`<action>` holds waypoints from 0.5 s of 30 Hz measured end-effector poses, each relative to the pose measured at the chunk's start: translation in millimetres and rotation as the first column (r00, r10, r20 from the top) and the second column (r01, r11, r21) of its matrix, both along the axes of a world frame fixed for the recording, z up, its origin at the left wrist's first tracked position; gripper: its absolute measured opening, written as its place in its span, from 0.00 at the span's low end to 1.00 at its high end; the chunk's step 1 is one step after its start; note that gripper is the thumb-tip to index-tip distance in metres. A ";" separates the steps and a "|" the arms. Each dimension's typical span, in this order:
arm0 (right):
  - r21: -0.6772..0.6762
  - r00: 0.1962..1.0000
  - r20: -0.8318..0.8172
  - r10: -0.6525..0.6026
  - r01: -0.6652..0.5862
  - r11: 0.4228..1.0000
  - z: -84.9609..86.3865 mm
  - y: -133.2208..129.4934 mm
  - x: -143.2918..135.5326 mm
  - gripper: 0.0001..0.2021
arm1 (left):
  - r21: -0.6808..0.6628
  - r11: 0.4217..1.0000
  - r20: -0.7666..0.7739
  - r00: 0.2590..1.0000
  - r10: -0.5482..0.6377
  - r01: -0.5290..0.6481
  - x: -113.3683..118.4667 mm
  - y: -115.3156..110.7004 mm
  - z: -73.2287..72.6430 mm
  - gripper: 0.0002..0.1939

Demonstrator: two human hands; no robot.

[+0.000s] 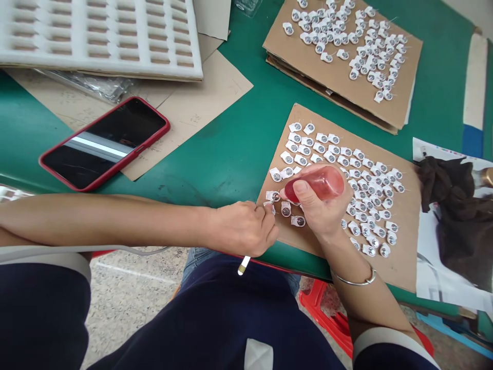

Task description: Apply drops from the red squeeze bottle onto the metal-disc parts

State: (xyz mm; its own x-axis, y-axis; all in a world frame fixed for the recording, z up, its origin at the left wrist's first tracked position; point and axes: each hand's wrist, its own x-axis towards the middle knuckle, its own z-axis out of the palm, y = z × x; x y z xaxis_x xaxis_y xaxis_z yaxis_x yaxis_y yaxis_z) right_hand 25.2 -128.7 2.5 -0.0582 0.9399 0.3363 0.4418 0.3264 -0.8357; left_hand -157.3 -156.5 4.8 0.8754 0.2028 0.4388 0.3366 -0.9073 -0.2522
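Observation:
My right hand [323,210] is wrapped around a red translucent squeeze bottle [325,182], its narrow tip pointing left at a small white part with a round metallic face [274,196]. Close beside that tip, my left hand [246,228] is closed around a slim white pen-like stick [244,265], whose rear end with a gold-coloured band sticks out below the fist. Its front end is mostly hidden by my fingers. Both hands are over the left edge of a brown cardboard sheet [400,267], which carries rows of these small white parts [364,192].
Behind lies a cardboard stack [308,56] bearing many similar parts. A red-cased phone [103,144] and a white foam tray [138,36] sit at the left on brown paper [215,87]. Dark cloth [462,221] lies at the right. A grey cable [127,250] crosses near my left forearm.

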 end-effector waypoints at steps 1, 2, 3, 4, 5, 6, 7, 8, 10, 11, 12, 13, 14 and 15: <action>0.007 1.000 0.003 -0.003 0.003 1.000 -0.3 0.2 -0.2 0.12 | -0.001 1.000 -0.003 1.000 0.000 0.000 -0.1 -0.3 -0.1 0.08; 0.013 1.000 0.008 -0.003 0.003 1.000 -0.7 0.3 -0.3 0.12 | -0.002 1.000 -0.006 1.000 0.001 -0.001 -0.2 -0.6 -0.5 0.08; 0.016 1.000 0.012 -0.001 0.001 1.000 -1.0 0.5 -0.3 0.12 | -0.005 1.000 -0.010 1.000 -0.001 0.001 -0.3 -0.9 -1.2 0.08; 0.019 1.000 0.016 0.001 -0.001 1.000 -1.4 0.7 -0.2 0.12 | -0.009 1.000 -0.011 1.000 -0.001 0.000 -0.4 -1.1 -2.0 0.08; 0.021 1.000 0.019 0.001 -0.001 1.000 -1.7 0.8 -0.2 0.11 | -0.012 1.000 -0.008 1.000 -0.001 0.001 -0.4 -1.2 -2.9 0.08; 0.022 1.000 0.020 -0.001 0.001 1.000 -1.9 0.9 -0.2 0.11 | -0.013 1.000 -0.002 1.000 0.001 -0.001 -0.4 -1.2 -3.8 0.08; 0.021 1.000 0.020 -0.005 0.005 1.000 -2.1 1.0 -0.3 0.11 | -0.013 1.000 0.006 1.000 0.004 -0.004 -0.2 -1.1 -4.5 0.08; 0.020 1.000 0.020 -0.010 0.010 1.000 -2.3 1.0 -0.4 0.11 | -0.012 1.000 0.011 1.000 0.007 -0.006 0.0 -0.9 -4.8 0.08; 0.017 1.000 0.017 -0.021 0.021 1.000 -2.6 1.0 -0.8 0.11 | -0.014 1.000 0.009 1.000 0.007 -0.006 0.4 -0.6 -4.5 0.09; 0.015 1.000 0.014 -0.023 0.023 1.000 -2.8 1.0 -1.0 0.11 | -0.015 1.000 0.001 1.000 0.004 -0.004 0.6 -0.4 -4.0 0.09; 0.011 1.000 0.008 -0.022 0.022 1.000 -3.0 1.0 -1.2 0.11 | -0.017 1.000 -0.007 1.000 0.001 -0.001 0.7 -0.2 -3.4 0.09; 0.006 1.000 0.001 -0.019 0.019 1.000 -3.2 1.1 -1.3 0.10 | -0.018 1.000 -0.014 1.000 -0.002 0.002 0.7 -0.1 -2.8 0.09; -0.002 1.000 -0.008 -0.014 0.014 1.000 -3.4 1.3 -1.3 0.10 | -0.019 1.000 -0.019 1.000 -0.005 0.004 0.6 0.0 -2.3 0.08; -0.010 1.000 -0.016 -0.009 0.009 1.000 -3.6 1.6 -1.2 0.10 | -0.019 1.000 -0.020 1.000 -0.006 0.006 0.3 0.0 -2.0 0.08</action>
State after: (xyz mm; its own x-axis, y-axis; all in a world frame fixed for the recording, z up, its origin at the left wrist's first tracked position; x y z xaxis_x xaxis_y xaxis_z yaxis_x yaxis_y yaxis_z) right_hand 24.0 -127.1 -1.1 -0.0444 0.9437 0.3280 0.4310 0.3142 -0.8459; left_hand -156.9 -156.5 2.8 0.8853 0.2056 0.4172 0.3262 -0.9139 -0.2418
